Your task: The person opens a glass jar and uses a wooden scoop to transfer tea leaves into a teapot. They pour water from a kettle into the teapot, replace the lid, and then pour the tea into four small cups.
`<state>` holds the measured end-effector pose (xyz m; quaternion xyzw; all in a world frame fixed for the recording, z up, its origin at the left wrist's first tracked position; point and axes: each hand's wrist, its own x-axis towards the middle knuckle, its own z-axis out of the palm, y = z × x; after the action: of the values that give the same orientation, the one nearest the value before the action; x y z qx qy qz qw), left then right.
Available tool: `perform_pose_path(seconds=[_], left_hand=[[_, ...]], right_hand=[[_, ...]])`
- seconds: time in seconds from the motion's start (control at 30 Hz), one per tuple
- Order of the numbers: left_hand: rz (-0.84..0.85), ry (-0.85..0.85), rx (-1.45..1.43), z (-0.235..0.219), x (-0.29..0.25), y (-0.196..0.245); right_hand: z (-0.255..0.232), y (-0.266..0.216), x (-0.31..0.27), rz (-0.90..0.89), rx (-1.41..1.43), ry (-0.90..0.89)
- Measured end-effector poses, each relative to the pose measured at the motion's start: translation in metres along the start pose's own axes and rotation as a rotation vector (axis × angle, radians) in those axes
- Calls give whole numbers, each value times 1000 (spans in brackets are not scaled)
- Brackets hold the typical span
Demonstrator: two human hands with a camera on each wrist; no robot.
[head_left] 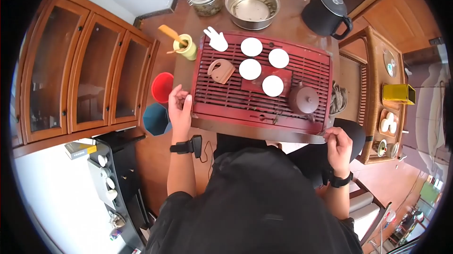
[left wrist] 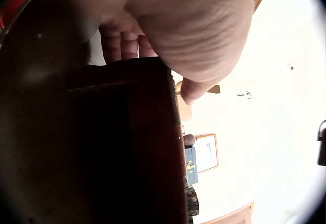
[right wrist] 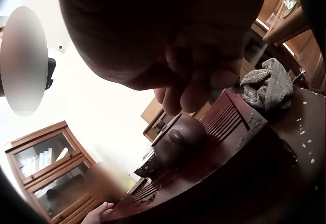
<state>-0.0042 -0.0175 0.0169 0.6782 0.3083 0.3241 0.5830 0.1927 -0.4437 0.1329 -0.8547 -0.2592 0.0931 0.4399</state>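
Observation:
A dark red slatted tray lies on the table. My left hand rests at its left edge, thumb extended; the left wrist view shows this hand against the tray's corner. Near the front right corner is my right hand, fingers loosely curled, nothing held; in the right wrist view the hand hangs above the tray. On the tray stand a brown teapot, several round white pieces, a brown clay piece with a loop and a white hand-shaped piece.
Behind the tray are a glass jar, a metal bowl and a black kettle. A tool holder stands left, a grey cloth lies right. Beyond the table are a red bin and a wicker shelf.

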Motion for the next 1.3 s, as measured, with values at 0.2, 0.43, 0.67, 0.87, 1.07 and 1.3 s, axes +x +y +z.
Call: perform_pose_path(seconds=[0.2, 0.43, 0.67, 0.87, 1.07, 1.3], left_hand=[[120, -142, 355, -2, 12, 43], [225, -194, 275, -4, 17, 64], [21, -67, 35, -21, 12, 8], [67, -84, -23, -17, 7, -12], [89, -134, 37, -17, 6, -10], [102, -139, 74, -13, 5, -9]], right_hand=[[6, -13, -8, 6, -29, 27], [17, -22, -15, 6, -61, 26], [27, -26, 2, 85, -134, 158], [52, -21, 23, 142, -106, 85], [65, -14, 27, 289, 118, 82], [72, 4, 23, 259, 169, 112]])
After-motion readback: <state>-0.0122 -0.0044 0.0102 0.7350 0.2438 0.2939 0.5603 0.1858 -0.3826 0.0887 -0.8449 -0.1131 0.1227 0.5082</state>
